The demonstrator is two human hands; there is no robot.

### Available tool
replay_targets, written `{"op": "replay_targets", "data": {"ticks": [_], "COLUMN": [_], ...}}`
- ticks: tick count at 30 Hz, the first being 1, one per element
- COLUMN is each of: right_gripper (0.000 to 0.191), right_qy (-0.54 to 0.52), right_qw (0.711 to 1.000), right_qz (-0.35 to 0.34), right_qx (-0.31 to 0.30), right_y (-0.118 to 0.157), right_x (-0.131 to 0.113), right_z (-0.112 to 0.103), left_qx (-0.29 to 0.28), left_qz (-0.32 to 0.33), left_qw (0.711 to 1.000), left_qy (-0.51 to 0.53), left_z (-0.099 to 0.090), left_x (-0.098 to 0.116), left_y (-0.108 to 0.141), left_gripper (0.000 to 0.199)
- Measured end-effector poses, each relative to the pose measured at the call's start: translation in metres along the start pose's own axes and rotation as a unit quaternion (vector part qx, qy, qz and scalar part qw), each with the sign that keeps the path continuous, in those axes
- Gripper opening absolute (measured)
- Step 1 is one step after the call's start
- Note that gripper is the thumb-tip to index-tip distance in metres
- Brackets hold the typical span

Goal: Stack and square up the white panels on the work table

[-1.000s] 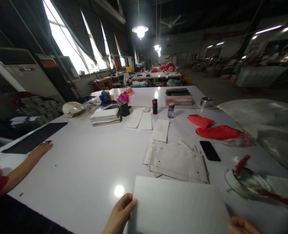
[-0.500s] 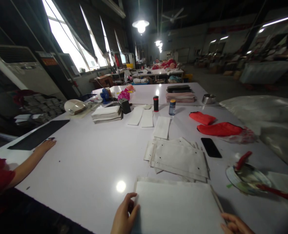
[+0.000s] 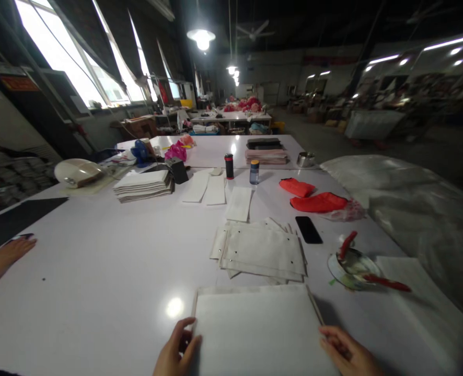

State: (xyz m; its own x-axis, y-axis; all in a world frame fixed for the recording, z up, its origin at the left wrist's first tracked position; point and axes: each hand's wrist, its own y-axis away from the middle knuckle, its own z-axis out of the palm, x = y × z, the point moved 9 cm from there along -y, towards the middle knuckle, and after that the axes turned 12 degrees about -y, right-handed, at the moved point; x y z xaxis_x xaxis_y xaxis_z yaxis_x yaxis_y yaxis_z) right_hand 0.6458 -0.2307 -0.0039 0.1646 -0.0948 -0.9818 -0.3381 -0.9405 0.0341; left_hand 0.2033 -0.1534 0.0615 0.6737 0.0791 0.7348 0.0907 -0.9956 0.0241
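A white sheet [image 3: 255, 329] is held flat at the near edge of the table [image 3: 98, 261]. The left hand [image 3: 174, 347] is curled at the sheet's left edge and the right hand [image 3: 347, 351] at its right edge, but a firm grip cannot be told. Punched panels [image 3: 263, 250] are piled just beyond it. To the right, a red-handled brush [image 3: 347, 245] is propped in a dish [image 3: 333, 271]. Farther off, a metal bowl [image 3: 305, 159] is seen, its contents hidden.

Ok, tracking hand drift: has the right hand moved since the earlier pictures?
Yes, slightly: the bare right hand has shifted left, nearer the stack of white punched fabric panels.
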Motion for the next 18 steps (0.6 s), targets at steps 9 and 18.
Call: {"op": "replay_targets", "data": {"ticks": [9,18], "right_gripper": [0.043,0.047], "right_qy": [0.021,0.065], "right_qw": [1.0,0.997], "right_qz": [0.004,0.01], "right_qx": [-0.012,-0.029], "right_y": [-0.002,-0.002], "right_x": [0.01,0.003], "right_z": [0.005,0.014], "left_qx": [-0.028,0.031], "left_qz": [0.03,0.338], "left_qw": [0.996,0.848], "left_qy": [-0.084,-0.406], "left_z": [0.004,0.018], "left_x": [0.007,0.063], "left_y": [0.0,0.007], "left_gripper": [0.047,0.055]}}
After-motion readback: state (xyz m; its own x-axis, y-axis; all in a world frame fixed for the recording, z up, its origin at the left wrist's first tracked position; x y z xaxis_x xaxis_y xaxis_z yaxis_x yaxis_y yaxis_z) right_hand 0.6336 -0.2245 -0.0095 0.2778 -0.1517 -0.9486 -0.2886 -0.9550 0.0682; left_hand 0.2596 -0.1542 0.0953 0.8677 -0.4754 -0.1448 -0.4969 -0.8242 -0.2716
